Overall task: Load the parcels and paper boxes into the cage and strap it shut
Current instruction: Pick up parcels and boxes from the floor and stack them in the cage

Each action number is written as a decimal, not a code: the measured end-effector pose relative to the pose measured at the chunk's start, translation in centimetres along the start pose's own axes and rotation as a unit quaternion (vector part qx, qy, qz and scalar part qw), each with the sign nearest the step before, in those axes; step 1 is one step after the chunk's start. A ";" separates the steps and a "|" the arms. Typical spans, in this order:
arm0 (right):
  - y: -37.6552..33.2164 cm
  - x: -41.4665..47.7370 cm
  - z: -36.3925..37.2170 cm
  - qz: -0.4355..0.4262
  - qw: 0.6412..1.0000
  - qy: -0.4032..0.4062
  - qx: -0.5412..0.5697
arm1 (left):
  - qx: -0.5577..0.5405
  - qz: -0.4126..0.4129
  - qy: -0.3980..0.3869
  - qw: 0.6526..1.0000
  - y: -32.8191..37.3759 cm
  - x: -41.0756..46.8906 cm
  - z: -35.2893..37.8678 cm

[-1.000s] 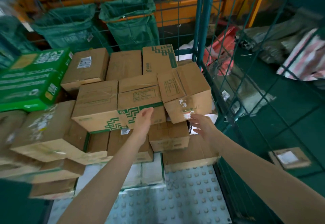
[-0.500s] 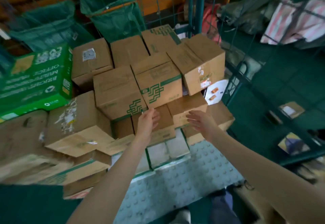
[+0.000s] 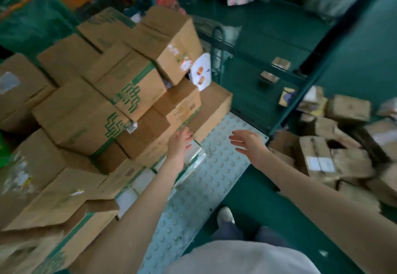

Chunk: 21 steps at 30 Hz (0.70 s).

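Across the left half of the frame, cardboard boxes (image 3: 120,93) sit stacked several high inside the cage (image 3: 279,120), so much of your loading looks done. At the right edge a heap of loose parcels (image 3: 335,157) lies on the green floor outside, and no strap shows, so I judge more loading and the strapping remain. Your left hand (image 3: 180,142) reaches toward a lower box front, fingers straight and close together, gripping nothing; contact is unclear. Your right hand (image 3: 247,141) hovers empty, fingers spread apart, over the floor plate (image 3: 204,179). The boxes are brown, square-edged card, some with green printed bands; the plate is pale grey, covered in round studs.
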State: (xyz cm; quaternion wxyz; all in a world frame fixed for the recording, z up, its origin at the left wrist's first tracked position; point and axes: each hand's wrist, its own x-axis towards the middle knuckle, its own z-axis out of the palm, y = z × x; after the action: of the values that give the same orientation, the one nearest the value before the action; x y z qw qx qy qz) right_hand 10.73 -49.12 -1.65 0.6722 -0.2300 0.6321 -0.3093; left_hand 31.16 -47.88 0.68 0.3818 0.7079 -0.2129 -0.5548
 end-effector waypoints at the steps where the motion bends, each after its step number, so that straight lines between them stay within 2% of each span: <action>1: 0.7 -0.5 -1.5 0.002 1.000 0.017 0.014 | 0.012 -0.002 -0.015 1.000 -0.6 0.0 1.3; 6: 5.8 -4.7 -11.9 0.015 0.983 0.143 0.111 | 0.120 -0.005 -0.138 0.983 -4.3 -2.1 10.7; 8: 6.9 -6.0 -14.1 0.018 0.978 0.169 0.123 | 0.132 -0.003 -0.148 0.980 -5.1 -2.6 12.5; 15: 13.9 -14.9 -26.7 0.017 0.922 0.317 0.220 | 0.246 0.014 -0.277 0.929 -10.9 -10.4 24.8; 21: 19.5 -20.3 -32.9 0.040 0.884 0.377 0.274 | 0.294 0.014 -0.336 0.895 -16.1 -17.0 31.4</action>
State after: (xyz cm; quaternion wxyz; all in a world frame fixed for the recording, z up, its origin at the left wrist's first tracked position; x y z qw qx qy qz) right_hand -19.67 -18.34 -4.07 0.4309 0.1228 0.7369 -0.5062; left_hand -5.55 -35.11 -4.14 0.0699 0.5565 -0.4919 -0.6659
